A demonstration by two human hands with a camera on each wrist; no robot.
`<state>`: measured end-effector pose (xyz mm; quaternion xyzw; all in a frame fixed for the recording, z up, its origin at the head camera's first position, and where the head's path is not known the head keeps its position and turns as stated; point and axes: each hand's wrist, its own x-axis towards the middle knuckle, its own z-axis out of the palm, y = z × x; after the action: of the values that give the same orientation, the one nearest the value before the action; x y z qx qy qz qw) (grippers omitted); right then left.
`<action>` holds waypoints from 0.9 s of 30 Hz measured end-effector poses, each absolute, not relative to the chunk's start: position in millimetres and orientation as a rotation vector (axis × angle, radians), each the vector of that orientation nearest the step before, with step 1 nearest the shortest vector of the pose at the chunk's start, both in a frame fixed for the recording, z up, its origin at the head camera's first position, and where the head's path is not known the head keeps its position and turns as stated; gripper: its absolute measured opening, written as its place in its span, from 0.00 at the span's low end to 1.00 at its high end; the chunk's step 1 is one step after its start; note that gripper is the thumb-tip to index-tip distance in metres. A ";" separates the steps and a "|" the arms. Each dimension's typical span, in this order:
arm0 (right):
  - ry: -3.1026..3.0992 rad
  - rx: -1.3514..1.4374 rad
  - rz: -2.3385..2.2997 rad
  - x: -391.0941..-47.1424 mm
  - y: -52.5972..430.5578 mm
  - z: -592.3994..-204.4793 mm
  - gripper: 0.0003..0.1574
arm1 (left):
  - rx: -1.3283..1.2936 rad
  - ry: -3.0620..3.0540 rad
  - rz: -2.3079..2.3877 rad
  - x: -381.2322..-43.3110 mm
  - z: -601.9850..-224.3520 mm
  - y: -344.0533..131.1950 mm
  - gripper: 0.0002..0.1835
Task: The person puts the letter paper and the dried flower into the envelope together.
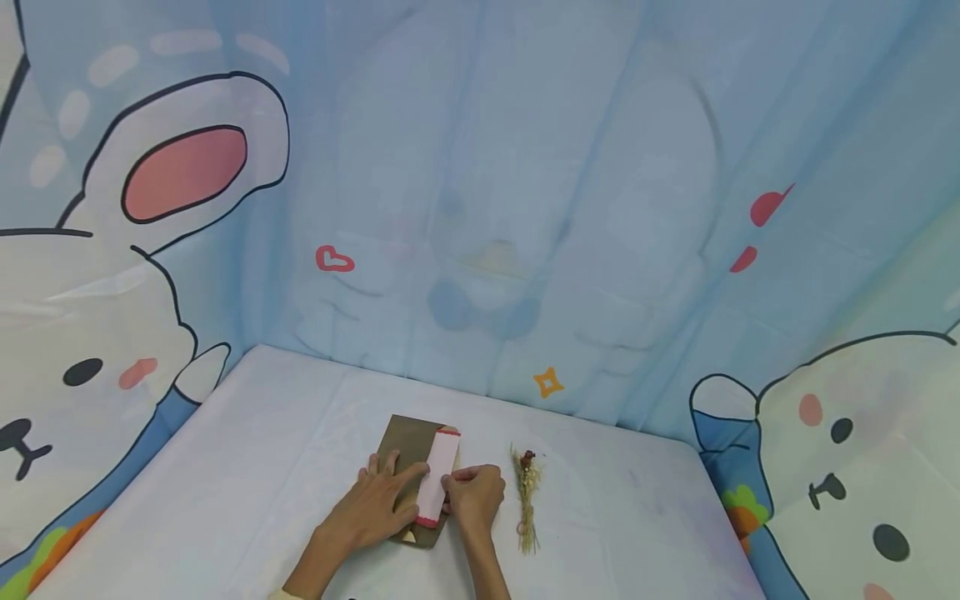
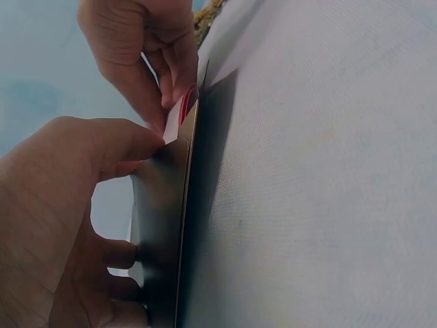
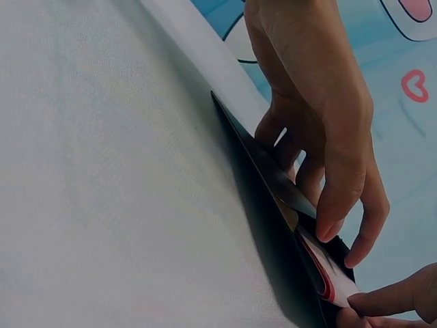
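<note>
An olive-brown flat card or folder [image 1: 401,437] lies on the white tabletop. Along its right side sits a folded pale pink paper strip [image 1: 438,479] with red scalloped ends. My left hand [image 1: 371,504] is spread over the card, its fingertips pressing the card and the strip's left edge. My right hand [image 1: 477,497] pinches the right edge of the strip between thumb and finger. In the left wrist view, the red-edged layers of the strip [image 2: 175,123] rise a little over the card [image 2: 164,219]. The right wrist view shows the strip [image 3: 334,273] between both hands.
To the right of my right hand lies a small bunch of dried flowers [image 1: 527,500] with a dark red bloom. A white cloth [image 1: 615,517] covers the table. Behind it hangs a blue curtain [image 1: 495,167] printed with cartoon animals.
</note>
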<state>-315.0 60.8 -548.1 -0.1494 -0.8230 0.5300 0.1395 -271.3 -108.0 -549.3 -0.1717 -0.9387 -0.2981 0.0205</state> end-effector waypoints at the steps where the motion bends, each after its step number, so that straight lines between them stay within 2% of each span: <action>1: -2.380 -0.431 1.526 -315.0 59.9 -548.4 0.05 | -0.531 -2.913 -0.929 -271.4 -549.5 -108.1 0.32; 27: -2.421 -0.372 1.437 -316.3 49.0 -550.4 0.05 | -0.542 -2.896 -0.945 -274.5 -551.9 -111.6 0.31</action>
<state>-316.3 49.0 -550.4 -0.1295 -0.8429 0.5002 0.1505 -274.5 -111.6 -551.9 -0.1751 -0.9357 -0.3055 0.0237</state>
